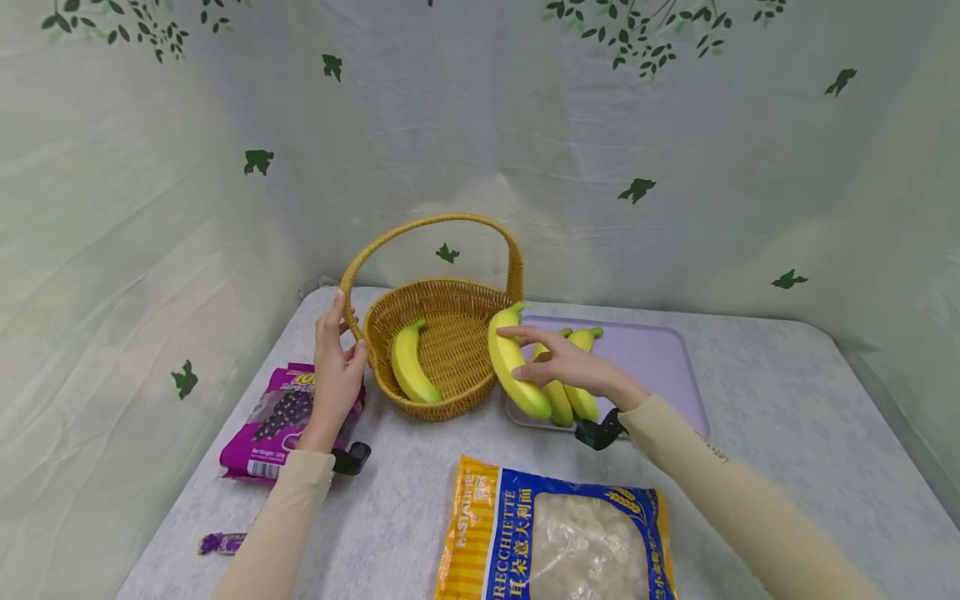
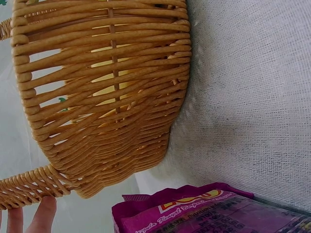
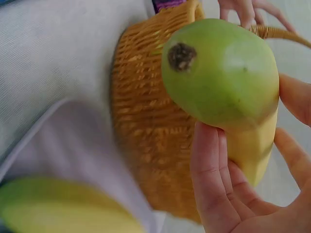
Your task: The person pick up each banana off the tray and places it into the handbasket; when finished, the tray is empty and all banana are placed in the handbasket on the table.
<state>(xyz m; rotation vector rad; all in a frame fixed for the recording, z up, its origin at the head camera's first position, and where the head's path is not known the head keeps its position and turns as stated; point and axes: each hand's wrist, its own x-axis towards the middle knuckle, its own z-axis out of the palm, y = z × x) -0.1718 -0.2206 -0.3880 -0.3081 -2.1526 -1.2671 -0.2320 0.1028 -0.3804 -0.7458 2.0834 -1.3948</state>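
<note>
Head view: left hand (image 1: 339, 367) grips the handle (image 1: 348, 275) of a wicker basket (image 1: 459, 358), one banana (image 1: 409, 362) inside; right hand (image 1: 566, 364), fingers pinching the held banana (image 1: 512, 367) near basket's right rim; lilac tray (image 1: 648, 358) bears two more bananas (image 1: 583, 402); left wrist: fingertips on handle; purple bag (image 2: 194, 213) near basket; right wrist: fingers curve round held banana.

The left hand (image 1: 339, 362) holds the handle (image 1: 435, 220) of a wicker basket (image 1: 461, 343) with one banana (image 1: 410, 364) inside; the right hand (image 1: 567, 364) pinches another banana (image 1: 512, 367) by the rim; two more bananas (image 1: 583, 403) lie on a lilac tray (image 1: 652, 367). A purple packet (image 1: 281, 417) lies left of the basket; a pasta bag (image 1: 558, 537) lies in front.
</note>
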